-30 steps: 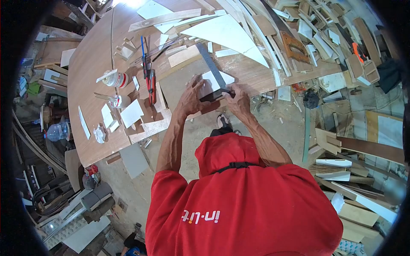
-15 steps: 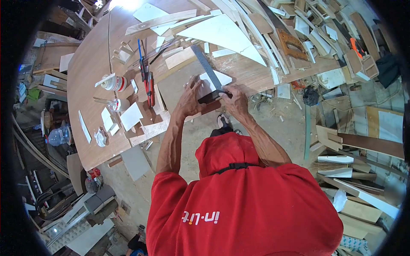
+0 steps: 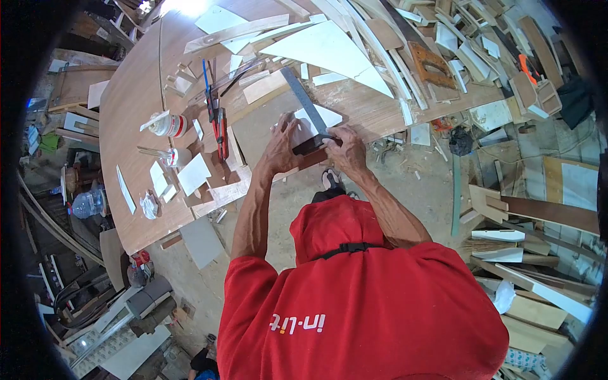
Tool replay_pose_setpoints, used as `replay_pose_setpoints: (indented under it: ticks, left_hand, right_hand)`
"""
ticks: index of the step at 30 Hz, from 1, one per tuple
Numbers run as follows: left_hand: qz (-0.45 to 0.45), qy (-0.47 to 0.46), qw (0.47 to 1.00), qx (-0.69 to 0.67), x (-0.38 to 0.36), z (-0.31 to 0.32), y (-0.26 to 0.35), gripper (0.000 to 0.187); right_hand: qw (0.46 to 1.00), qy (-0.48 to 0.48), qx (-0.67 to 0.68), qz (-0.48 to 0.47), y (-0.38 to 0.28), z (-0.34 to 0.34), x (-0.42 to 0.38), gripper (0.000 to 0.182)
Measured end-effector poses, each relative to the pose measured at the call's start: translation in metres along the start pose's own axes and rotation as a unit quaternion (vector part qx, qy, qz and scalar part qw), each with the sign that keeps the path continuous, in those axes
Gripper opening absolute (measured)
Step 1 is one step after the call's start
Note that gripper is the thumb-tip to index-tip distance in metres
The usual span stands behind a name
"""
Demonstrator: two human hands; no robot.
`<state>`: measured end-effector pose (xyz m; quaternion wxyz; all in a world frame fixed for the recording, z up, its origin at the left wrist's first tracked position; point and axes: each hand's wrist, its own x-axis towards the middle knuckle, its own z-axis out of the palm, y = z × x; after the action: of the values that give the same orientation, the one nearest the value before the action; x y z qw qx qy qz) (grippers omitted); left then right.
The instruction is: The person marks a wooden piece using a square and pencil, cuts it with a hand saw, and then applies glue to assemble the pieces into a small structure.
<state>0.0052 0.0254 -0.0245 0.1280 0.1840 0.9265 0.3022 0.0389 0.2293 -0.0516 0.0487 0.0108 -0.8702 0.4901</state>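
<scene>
A try square (image 3: pixel 304 100) lies slantwise over a small white board (image 3: pixel 330 116) at the table's near edge. Its long metal blade points away from me, and its dark stock sits along the board's near side. My right hand (image 3: pixel 346 149) is closed on the corner of the square where blade and stock meet. At the board's left side, my left hand (image 3: pixel 282 147) has its fingers bent over the edge, gripping it; its fingertips are partly hidden. Under and beside the board is a flat greyish-brown panel (image 3: pixel 256 130).
Red-handled clamps (image 3: pixel 220 133), a white tub (image 3: pixel 170 125) and a cup with brushes (image 3: pixel 180 157) stand left on the table (image 3: pixel 130 95). A large white triangular board (image 3: pixel 332 50) and a handsaw (image 3: pixel 434 66) lie beyond. Wood offcuts (image 3: pixel 506 253) are heaped at right.
</scene>
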Motion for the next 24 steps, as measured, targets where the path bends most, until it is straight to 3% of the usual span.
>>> replay_pose_setpoints:
  ticks: [24]
  left_hand:
    - [-0.033,-0.045,0.998,0.034,0.0027,0.0024,0.0067,0.091]
  right_hand:
    - [0.999,-0.029,-0.005,0.023,0.0001,-0.001,-0.0003,0.03]
